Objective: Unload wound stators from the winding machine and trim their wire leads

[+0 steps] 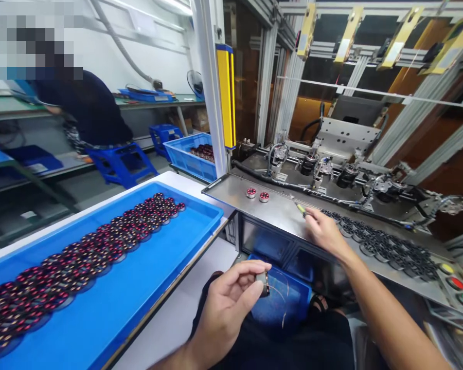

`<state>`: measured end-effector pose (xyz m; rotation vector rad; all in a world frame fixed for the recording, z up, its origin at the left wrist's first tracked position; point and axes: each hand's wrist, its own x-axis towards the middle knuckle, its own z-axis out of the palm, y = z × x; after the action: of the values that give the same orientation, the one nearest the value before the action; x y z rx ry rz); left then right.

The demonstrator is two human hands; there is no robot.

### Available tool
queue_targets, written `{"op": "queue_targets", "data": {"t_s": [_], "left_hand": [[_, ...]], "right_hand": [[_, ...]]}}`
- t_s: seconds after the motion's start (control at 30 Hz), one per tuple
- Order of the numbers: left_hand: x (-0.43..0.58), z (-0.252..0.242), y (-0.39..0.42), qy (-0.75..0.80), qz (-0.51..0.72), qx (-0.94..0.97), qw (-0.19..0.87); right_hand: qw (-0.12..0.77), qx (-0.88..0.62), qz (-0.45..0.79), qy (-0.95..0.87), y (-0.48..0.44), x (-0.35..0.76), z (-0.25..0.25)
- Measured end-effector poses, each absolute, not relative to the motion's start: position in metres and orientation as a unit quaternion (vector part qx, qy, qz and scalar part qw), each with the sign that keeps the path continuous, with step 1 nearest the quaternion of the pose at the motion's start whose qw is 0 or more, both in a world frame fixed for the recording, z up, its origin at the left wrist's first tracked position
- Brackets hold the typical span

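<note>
My left hand (231, 300) is closed around a small motor stator (263, 283), holding it over my lap. Thin loose wires (282, 298) trail from its right side. Farther forward, my right hand (323, 230) grips a small hand tool (301, 208) with a yellow-green and dark handle; its exact kind is too small to make out. The tool's tip points up and left above the metal worktop (231, 190). To the left of that tip stand two red and silver wound motor parts, one (251, 192) beside the other (264, 197).
Many black ring-shaped parts (386, 244) lie along the worktop at right, near a button panel (457, 282). Behind is a machine fixture (347, 172). A blue tray (170, 246) of wound parts stands at left. Beyond it, a person (85, 108) sits at a bench.
</note>
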<state>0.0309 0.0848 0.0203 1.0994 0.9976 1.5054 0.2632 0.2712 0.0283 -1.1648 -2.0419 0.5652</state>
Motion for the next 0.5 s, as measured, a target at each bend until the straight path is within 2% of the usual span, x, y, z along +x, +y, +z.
{"op": "queue_targets", "data": {"t_s": [0.1,0.17,0.2,0.37,0.5], "left_hand": [[0.031,0.021,0.086,0.409,0.628,0.443,0.492],[0.031,0.022,0.088,0.407,0.631,0.436,0.495],[0.032,0.023,0.09,0.406,0.632,0.433,0.499],[0.042,0.019,0.097,0.4,0.588,0.424,0.561],[0.051,0.018,0.101,0.343,0.551,0.407,0.642]], "right_hand": [[0.354,-0.431,0.307,-0.771,0.206,0.276,0.029],[0.363,-0.414,0.413,-0.726,0.154,0.282,0.013],[0.366,-0.407,0.428,-0.72,0.13,0.284,0.002],[0.395,-0.421,0.28,-0.767,0.064,0.279,-0.052],[0.38,-0.432,0.214,-0.789,0.065,0.274,-0.054]]}}
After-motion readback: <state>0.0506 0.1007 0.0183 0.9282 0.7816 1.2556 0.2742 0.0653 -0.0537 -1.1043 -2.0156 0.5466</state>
